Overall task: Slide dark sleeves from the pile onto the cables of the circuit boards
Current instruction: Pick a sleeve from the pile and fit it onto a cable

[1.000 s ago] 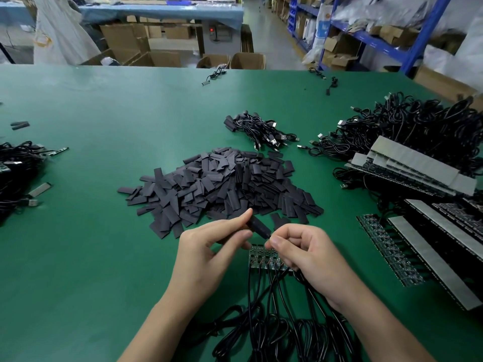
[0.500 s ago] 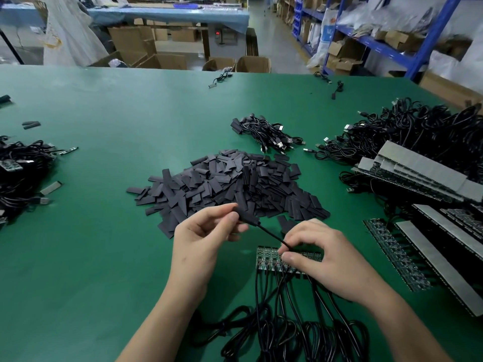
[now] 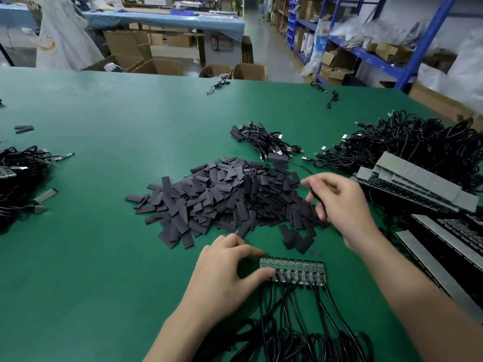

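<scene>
Right hand (image 3: 339, 202) rose between sleeve pile (image 3: 222, 194) and boards (image 3: 418, 189).

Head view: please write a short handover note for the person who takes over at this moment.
Left hand pinches the left end of the board strip.
Right hand is over the right edge of the sleeve pile, fingers curled; blurred, so whether it holds a sleeve is unclear.
Cables run from the strip toward the person.
Done: no sleeve visible on cables near the strip.
Left: sleeve each cable.

A factory assembly floor: blue storage racks (image 3: 366, 50), cardboard cartons (image 3: 146, 53), long green worktable (image 3: 104, 257).
</scene>
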Demonstrator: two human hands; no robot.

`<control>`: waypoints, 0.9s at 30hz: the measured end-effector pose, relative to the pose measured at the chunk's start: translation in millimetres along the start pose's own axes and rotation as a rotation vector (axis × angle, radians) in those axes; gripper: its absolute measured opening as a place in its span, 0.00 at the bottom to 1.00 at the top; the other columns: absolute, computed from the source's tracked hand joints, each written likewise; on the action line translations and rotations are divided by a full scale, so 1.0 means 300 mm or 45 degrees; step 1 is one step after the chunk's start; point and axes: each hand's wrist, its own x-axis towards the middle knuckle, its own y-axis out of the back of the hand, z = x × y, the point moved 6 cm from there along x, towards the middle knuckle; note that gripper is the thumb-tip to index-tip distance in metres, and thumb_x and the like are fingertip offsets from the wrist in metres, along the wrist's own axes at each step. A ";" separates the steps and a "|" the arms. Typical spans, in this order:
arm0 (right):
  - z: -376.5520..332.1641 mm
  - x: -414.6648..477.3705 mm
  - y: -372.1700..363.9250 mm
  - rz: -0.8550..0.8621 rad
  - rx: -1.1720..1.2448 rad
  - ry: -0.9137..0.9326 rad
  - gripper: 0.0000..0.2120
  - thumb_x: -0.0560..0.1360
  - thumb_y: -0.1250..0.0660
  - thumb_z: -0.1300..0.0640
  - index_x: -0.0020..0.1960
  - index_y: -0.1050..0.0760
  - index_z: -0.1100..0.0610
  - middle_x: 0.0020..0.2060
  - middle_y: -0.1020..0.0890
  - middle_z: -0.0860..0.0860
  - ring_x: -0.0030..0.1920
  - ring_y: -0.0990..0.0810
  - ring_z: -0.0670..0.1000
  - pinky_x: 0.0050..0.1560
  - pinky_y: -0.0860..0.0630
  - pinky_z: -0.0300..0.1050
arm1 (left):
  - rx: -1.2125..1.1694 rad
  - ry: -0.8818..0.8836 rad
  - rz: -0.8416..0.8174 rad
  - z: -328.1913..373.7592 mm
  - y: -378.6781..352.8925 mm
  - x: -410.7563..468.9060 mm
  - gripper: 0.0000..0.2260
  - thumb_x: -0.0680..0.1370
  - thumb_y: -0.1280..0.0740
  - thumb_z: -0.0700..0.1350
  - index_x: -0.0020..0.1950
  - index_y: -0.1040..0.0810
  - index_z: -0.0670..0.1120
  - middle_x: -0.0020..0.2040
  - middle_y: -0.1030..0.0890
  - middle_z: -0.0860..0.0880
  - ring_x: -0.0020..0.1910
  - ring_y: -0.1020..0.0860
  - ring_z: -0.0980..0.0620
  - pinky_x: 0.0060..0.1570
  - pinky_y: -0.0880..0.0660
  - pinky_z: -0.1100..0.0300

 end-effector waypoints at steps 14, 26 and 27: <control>-0.136 0.741 -0.265 -0.124 -0.649 0.059 0.19 0.85 0.38 0.60 0.75 0.26 0.53 0.69 0.21 0.56 0.61 0.19 0.58 0.51 0.27 0.42 | -0.917 0.139 -0.148 -0.017 -0.039 0.010 0.06 0.76 0.24 0.47 0.50 0.16 0.57 0.42 0.17 0.50 0.40 0.21 0.58 0.50 0.22 0.57; -0.098 -0.018 -0.112 -0.506 -0.480 0.160 0.07 0.80 0.35 0.42 0.53 0.18 0.37 0.48 0.14 0.37 0.50 0.16 0.47 0.57 0.18 0.55 | -1.172 0.200 -0.190 -0.002 -0.036 0.010 0.05 0.76 0.24 0.42 0.51 0.13 0.46 0.40 0.15 0.49 0.40 0.20 0.55 0.46 0.25 0.65; -0.090 -0.095 -0.110 -0.594 -0.466 0.121 0.07 0.79 0.35 0.41 0.52 0.18 0.37 0.46 0.14 0.37 0.48 0.15 0.46 0.53 0.18 0.53 | -1.179 0.213 -0.183 0.001 -0.034 0.008 0.05 0.76 0.24 0.41 0.51 0.13 0.45 0.41 0.15 0.48 0.40 0.20 0.55 0.46 0.25 0.65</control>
